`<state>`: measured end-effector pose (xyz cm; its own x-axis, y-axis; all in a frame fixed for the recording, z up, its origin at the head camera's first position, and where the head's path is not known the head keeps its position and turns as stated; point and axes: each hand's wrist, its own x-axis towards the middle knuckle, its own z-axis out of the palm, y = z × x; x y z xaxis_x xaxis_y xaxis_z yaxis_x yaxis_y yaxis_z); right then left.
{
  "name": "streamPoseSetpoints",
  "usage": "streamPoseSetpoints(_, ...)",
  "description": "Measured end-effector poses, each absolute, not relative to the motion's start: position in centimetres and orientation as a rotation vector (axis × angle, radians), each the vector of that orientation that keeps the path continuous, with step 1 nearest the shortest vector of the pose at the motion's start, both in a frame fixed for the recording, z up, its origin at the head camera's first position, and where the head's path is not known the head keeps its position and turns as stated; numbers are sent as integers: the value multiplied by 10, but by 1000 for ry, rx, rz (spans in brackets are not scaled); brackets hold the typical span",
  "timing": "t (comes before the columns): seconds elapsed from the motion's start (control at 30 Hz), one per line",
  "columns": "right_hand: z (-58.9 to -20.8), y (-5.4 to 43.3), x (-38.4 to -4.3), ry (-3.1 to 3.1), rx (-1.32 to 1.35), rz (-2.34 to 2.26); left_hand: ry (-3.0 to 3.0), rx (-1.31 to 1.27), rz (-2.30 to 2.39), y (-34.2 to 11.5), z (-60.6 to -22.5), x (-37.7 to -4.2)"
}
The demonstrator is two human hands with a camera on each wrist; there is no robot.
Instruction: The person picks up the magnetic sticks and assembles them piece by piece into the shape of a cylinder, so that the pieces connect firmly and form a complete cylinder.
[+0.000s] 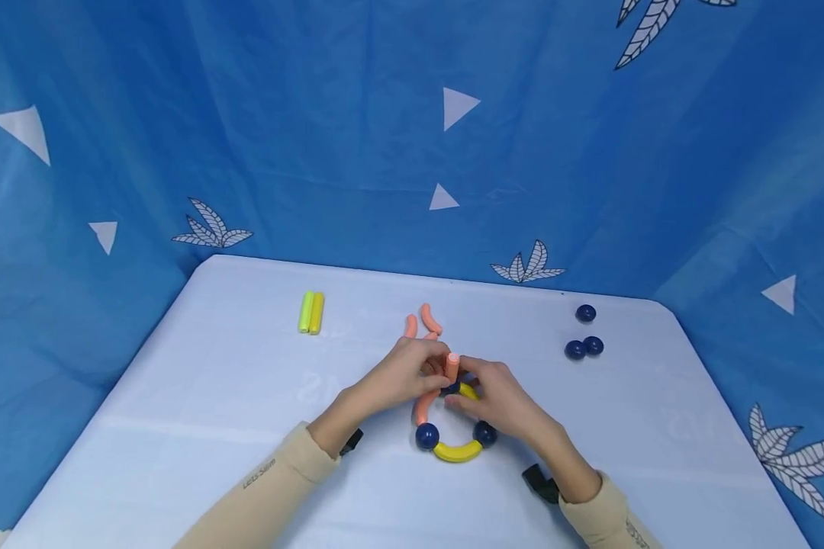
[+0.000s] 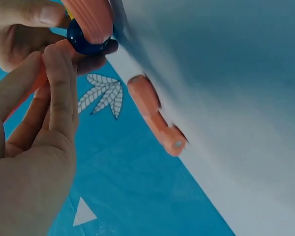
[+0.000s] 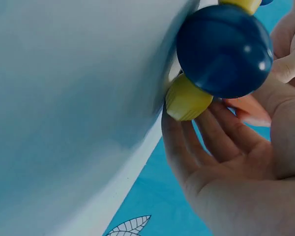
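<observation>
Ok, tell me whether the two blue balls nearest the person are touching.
Apart: the head view shows white tabletop between the left ball and the right ball, with a curved yellow piece spanning the gap.

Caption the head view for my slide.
White tabletop: left grip and right grip flank an orange rod on a navy ball.

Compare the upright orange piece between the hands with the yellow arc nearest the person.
The upright piece is orange; the front arc is yellow. The upright piece stands on one navy ball; the front arc lies between two other navy balls. The upright piece is between the left hand and right hand; the front arc has no hand on it. Both touch navy balls.
</observation>
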<state>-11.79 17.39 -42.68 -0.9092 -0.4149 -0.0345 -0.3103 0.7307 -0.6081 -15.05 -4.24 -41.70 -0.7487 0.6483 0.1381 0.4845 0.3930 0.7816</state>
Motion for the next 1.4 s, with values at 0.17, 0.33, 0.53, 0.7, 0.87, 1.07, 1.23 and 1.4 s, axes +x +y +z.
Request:
streamPoseSetpoints(0.17,-428,180,-120,2797,-556,-961,2401,982,1333,-40,-416,-150)
streamPoseSetpoints(0.33,-429,185,-124,2785,-560,-1003,2633,876,1318,-61,-407,-164)
streamPoseSetpoints(0.53,-427,190,-129,2799,-463,-998,3124,364,1165,-132,-397,-195)
streamPoseSetpoints(0.7,-426,199,-131,2808,-387,-990,3155,-132,867,-189,-407,-208)
streamPoseSetpoints(0.87,-426,208,-134,2852,-305,-969,3031,-230,738,-210,-420,-216)
streamPoseSetpoints(1.07,-428,217,-145,2873,-282,-983,2995,-259,908,-210,-431,-221)
streamPoseSetpoints(1.23,-426,228,-164,2864,-301,-969,2948,-231,958,-208,-432,-222)
streamPoseSetpoints(1.4,-419,235,-187,2880,-299,-910,2959,-197,911,-202,-431,-225)
